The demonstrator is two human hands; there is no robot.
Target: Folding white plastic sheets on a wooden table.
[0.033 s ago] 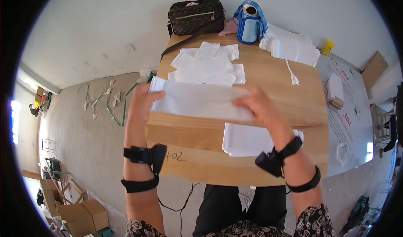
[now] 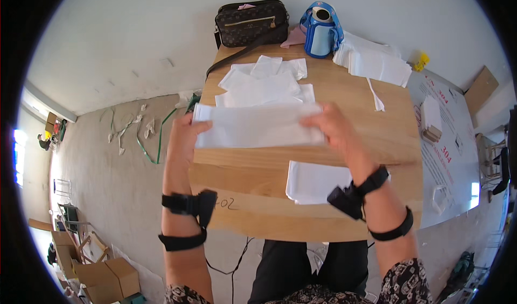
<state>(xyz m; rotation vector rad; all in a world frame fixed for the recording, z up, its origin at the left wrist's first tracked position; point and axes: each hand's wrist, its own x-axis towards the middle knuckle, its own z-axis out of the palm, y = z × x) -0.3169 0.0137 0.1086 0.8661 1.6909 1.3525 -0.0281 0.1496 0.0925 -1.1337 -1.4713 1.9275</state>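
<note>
A long, flat bundle of white paper-like sheets (image 2: 253, 127) is held level above the wooden table, stretched between both hands. My left hand (image 2: 186, 131) is closed on its left end, thumb on top and fingers underneath. At the right end my right hand (image 2: 333, 127) pinches it, slightly blurred. Just beyond the bundle lies a loose, overlapping heap of white sheets (image 2: 261, 86). A neater stack of white sheets (image 2: 315, 183) rests near the table's front edge, partly hidden by my right forearm.
At the back of the wooden table (image 2: 258, 218) sit a dark patterned shoulder bag (image 2: 252, 24), a blue bottle (image 2: 319, 37) with a strap and a fanned stack of white sheets (image 2: 374, 61). A white-covered surface (image 2: 447, 158) adjoins on the right. Cardboard boxes (image 2: 105, 280) stand on the floor at left.
My right hand has shifted slightly upward, and the right end of the bundle has risen with it, so the bundle lies more level. The left hand keeps its hold.
</note>
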